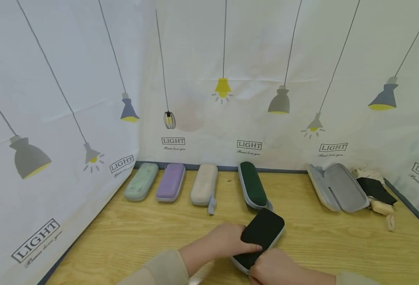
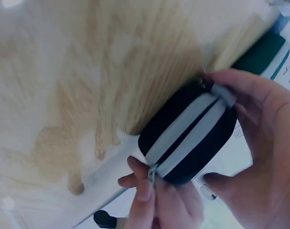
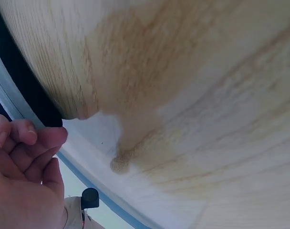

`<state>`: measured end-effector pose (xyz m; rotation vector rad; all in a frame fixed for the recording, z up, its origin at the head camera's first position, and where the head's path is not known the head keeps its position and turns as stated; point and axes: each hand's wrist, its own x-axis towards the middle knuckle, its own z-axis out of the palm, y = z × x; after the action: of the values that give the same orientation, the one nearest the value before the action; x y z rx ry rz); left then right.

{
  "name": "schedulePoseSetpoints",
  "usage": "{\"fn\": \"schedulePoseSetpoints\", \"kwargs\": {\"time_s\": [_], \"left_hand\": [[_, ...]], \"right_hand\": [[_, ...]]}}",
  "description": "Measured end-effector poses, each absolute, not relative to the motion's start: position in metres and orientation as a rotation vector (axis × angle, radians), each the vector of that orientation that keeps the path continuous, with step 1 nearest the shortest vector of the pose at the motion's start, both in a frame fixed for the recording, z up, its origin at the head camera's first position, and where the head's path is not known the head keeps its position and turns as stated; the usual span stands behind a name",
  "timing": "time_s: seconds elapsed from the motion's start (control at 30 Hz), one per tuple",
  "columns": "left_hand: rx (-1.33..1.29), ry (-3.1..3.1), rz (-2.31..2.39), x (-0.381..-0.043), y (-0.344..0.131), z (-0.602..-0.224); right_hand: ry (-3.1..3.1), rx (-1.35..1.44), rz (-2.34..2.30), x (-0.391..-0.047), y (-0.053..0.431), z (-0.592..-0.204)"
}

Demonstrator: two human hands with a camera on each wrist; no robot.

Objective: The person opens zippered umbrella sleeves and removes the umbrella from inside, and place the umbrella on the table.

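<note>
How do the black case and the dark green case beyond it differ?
The black case is held by the left hand; the green case lies on the table, no hand on it. In the head view, the black case's far end slants right, the green case's left. The black case's top is black, the green case's dark green. Both are rounded, elongated and pale-edged.

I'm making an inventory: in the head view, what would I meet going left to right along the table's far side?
Mint green case, purple case, cream case, dark green case, open grey-lined case, pile of black and beige items.
</note>
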<state>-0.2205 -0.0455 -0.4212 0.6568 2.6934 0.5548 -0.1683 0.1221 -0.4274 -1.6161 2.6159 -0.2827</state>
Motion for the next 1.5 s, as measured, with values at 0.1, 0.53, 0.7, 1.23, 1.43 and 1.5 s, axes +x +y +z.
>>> {"fn": "schedulePoseSetpoints", "kwargs": {"time_s": [0.1,0.53,0.7,1.23,1.43,1.5], "left_hand": [[0.685,2.637,0.549,-0.219,-0.041,-0.420],[0.652,2.583,0.548,-0.215,-0.035,-0.414],[0.695,2.550,0.448,-0.221,-0.037,-0.413],[0.851,2.541,0.201,-0.239,-0.059,-0.405],[0.857,2.602,0.116,-0.233,-0.054,-0.402],[0.871,2.619,0.074,-0.231,-0.052,-0.400]], "right_hand": [[2.618,-1.608,-0.291,-0.168,0.122,-0.428],[2.729,-1.497,-0.350,-0.174,0.152,-0.434],[2.824,-1.431,-0.375,-0.179,0.166,-0.437],[3.073,-1.095,-0.130,-0.197,0.196,-0.431],[3.084,-1.025,-0.132,-0.198,0.195,-0.432],[3.076,-1.020,-0.135,-0.199,0.195,-0.432]]}}
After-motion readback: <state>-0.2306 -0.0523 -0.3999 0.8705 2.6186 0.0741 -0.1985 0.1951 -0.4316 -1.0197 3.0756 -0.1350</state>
